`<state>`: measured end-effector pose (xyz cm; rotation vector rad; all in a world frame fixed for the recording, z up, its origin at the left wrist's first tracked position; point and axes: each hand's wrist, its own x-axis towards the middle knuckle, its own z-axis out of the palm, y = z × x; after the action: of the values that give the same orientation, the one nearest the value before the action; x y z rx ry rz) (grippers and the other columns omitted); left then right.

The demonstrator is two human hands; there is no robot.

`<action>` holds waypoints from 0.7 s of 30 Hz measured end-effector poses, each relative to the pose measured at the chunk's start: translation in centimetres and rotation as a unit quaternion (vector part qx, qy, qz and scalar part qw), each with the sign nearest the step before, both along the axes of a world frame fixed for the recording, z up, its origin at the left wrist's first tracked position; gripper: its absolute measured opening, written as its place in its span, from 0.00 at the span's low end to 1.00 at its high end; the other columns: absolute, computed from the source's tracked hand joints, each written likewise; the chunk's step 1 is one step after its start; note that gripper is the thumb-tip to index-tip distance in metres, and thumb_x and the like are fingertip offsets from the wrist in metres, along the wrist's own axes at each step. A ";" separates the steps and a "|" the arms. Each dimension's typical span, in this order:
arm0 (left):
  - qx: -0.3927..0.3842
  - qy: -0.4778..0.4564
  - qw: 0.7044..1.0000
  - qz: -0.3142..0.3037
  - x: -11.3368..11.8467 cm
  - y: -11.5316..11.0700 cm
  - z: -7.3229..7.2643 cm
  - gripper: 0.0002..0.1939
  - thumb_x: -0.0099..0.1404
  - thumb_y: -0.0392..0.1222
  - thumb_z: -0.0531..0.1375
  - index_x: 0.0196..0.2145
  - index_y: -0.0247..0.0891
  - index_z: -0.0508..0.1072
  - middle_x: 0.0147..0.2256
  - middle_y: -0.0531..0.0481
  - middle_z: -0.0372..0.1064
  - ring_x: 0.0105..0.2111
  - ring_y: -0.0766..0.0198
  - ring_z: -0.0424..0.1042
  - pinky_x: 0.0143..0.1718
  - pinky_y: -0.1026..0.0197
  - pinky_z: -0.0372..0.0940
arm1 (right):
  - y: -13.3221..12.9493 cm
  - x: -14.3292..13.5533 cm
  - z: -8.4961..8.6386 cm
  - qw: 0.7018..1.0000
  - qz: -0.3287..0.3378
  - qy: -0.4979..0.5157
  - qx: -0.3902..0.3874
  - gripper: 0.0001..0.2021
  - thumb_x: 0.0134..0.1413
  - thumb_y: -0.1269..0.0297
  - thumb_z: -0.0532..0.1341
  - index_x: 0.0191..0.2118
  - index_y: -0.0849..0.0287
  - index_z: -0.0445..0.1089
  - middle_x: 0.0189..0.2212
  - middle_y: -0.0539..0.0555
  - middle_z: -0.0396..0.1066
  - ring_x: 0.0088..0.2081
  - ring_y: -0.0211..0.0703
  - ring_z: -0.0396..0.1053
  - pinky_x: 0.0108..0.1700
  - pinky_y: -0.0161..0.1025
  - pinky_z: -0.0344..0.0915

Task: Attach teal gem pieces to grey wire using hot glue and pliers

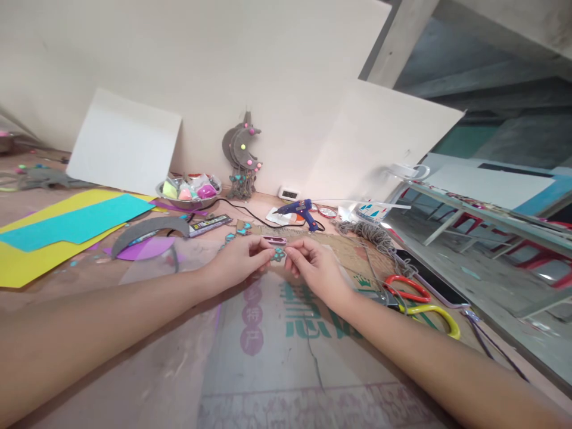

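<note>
Between my two hands is a small grey star-like piece point(278, 255) with turquoise patches, held just above the printed cardboard sheet point(277, 357). My left hand point(239, 259) pinches its left side between thumb and fingers. On the other side, my right hand point(315, 265) pinches its right edge. Directly behind the piece lies a small pinkish case point(273, 240). Similar grey and turquoise pieces point(243, 227) rest on cardboard beyond my left hand. A blue glue gun point(297, 210) lies farther back.
Scissors with red and yellow handles point(435, 313), a phone point(431, 277) and grey yarn point(375, 238) are on the right. A bowl of coloured packets point(210, 201) and a decorated grey moon point(241, 149) stand at the back. Yellow sheets point(22, 268) and a grey crescent point(147, 229) lie left.
</note>
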<state>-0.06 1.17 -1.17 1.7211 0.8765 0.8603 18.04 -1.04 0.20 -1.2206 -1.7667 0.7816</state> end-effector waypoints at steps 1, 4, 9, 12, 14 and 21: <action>-0.001 0.001 1.000 -0.002 0.0 0.0 0.0 0.11 0.63 0.46 0.54 0.29 0.36 0.64 0.20 0.57 0.60 0.17 0.72 0.58 0.18 0.69 0.53 | 0.0 -0.1 0.0 1.000 -0.001 0.011 -0.009 0.11 0.56 0.56 0.57 0.31 0.58 0.64 0.19 0.47 0.66 0.20 0.33 0.61 0.23 0.32 0.60; 0.001 0.004 1.000 -0.009 0.1 -0.1 0.1 0.10 0.63 0.46 0.54 0.30 0.36 0.65 0.21 0.56 0.61 0.18 0.72 0.58 0.18 0.69 0.53 | 0.1 -0.3 0.1 0.999 -0.001 0.032 -0.039 0.12 0.55 0.55 0.58 0.32 0.59 0.64 0.18 0.46 0.66 0.18 0.32 0.61 0.22 0.31 0.60; 0.017 0.005 1.000 -0.017 0.0 -0.2 0.2 0.10 0.63 0.45 0.54 0.30 0.35 0.66 0.21 0.56 0.62 0.19 0.72 0.59 0.20 0.69 0.54 | 0.5 -0.2 0.0 0.994 0.009 0.057 -0.097 0.12 0.54 0.54 0.58 0.33 0.59 0.64 0.18 0.46 0.67 0.17 0.31 0.62 0.20 0.30 0.61; 0.011 0.005 1.000 -0.013 0.0 -0.2 0.2 0.10 0.63 0.45 0.53 0.29 0.36 0.65 0.21 0.56 0.62 0.18 0.72 0.59 0.19 0.70 0.53 | 0.5 -0.1 0.0 0.992 0.018 0.062 -0.112 0.12 0.54 0.54 0.57 0.32 0.59 0.64 0.18 0.46 0.68 0.16 0.31 0.62 0.19 0.29 0.60; 0.009 0.010 1.000 -0.009 0.0 -0.2 0.3 0.10 0.63 0.45 0.53 0.29 0.36 0.65 0.21 0.56 0.61 0.18 0.72 0.59 0.18 0.69 0.53 | 0.5 -0.2 -0.1 0.991 0.020 0.063 -0.116 0.12 0.54 0.54 0.57 0.32 0.59 0.64 0.18 0.46 0.67 0.16 0.30 0.62 0.19 0.28 0.60; 0.051 0.025 0.998 -0.027 -0.2 0.0 0.1 0.10 0.63 0.44 0.53 0.32 0.36 0.70 0.23 0.55 0.63 0.22 0.71 0.61 0.23 0.68 0.56 | 0.6 -0.3 -0.1 0.988 0.018 0.069 -0.138 0.11 0.54 0.56 0.57 0.32 0.59 0.64 0.17 0.46 0.68 0.16 0.31 0.62 0.18 0.28 0.61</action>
<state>-0.30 1.13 -1.12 1.8526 0.8288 0.8416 17.77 -0.46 0.10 -1.2812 -1.6086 1.1331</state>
